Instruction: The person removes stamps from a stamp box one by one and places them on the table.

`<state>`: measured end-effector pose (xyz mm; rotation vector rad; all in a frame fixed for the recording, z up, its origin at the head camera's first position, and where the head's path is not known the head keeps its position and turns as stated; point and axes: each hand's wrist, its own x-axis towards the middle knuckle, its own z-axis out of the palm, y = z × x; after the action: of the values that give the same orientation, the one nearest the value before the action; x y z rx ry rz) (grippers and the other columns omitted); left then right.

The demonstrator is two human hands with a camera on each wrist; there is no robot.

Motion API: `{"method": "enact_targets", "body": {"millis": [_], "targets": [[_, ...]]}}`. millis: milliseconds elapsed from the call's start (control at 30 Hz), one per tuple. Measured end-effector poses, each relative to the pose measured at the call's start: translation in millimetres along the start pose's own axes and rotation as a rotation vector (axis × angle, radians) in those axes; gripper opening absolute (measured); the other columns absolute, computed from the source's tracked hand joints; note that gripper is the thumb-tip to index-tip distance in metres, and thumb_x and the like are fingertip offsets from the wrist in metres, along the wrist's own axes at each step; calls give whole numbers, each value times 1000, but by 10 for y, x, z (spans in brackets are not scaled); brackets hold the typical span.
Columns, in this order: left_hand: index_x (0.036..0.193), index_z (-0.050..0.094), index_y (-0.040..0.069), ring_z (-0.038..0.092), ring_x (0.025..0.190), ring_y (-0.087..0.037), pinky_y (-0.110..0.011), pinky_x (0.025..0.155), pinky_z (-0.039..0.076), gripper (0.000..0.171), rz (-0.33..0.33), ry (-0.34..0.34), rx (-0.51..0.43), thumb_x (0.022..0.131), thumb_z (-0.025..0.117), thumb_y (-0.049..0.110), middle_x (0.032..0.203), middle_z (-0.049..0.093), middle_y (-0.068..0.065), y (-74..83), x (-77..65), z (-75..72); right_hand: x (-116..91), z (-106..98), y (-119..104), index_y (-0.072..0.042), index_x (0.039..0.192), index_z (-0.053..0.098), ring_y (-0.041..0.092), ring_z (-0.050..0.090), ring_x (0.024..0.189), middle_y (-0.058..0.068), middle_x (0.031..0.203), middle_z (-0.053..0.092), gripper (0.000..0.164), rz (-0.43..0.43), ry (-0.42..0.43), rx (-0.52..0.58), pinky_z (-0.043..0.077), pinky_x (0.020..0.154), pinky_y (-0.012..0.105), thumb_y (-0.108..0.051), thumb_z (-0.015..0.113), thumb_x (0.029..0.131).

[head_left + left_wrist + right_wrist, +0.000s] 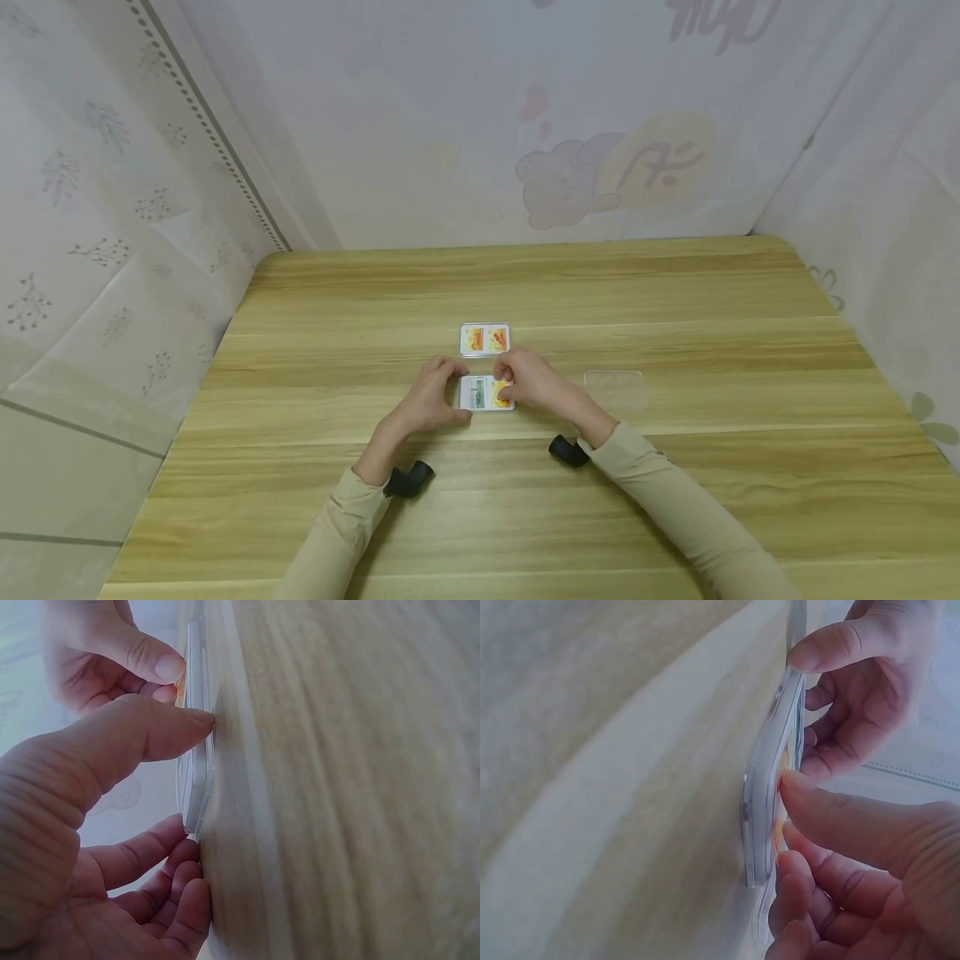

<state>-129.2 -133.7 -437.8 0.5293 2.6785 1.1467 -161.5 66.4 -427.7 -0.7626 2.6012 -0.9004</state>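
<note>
A flat clear case (465,400) with a white insert lies on the table below a similar one. On its left half sits a green-and-grey stamp-like picture (477,393). My left hand (429,398) grips the case by its edges, thumb at the near edge and fingers at the far edge. Over the right half, my right hand (531,382) pinches a small orange stamp (783,761) between thumb and fingers, at the case's surface. In the left wrist view, the case (196,769) is seen edge-on, and the orange stamp is mostly hidden by the fingertips.
Just beyond lies a second clear case (485,327) with two orange pictures in it. A transparent rectangular cover (615,390) rests on the wooden table (675,500) to the right. Printed curtains (420,125) hang behind the table and at both sides.
</note>
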Motion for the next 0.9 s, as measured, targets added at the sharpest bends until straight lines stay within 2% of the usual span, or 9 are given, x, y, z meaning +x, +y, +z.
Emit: {"method": "enact_targets", "body": {"millis": [500, 900], "targets": [[111, 56, -6, 43, 106, -32, -46, 95, 38, 56, -12, 1, 7, 62, 82, 1, 108, 49, -14, 1, 4, 7, 37, -19, -7, -2, 86, 60, 13, 44, 65, 2, 70, 49, 21, 56, -47, 47, 36, 57, 22, -1, 77, 74], [111, 56, -6, 43, 107, -32, -46, 95, 37, 56, -11, 1, 8, 62, 82, 2, 107, 49, -14, 2, 3, 7, -5, -22, 19, -4, 79, 59, 12, 47, 64, 0, 70, 51, 20, 32, 1, 26, 39, 57, 22, -4, 78, 73]]}}
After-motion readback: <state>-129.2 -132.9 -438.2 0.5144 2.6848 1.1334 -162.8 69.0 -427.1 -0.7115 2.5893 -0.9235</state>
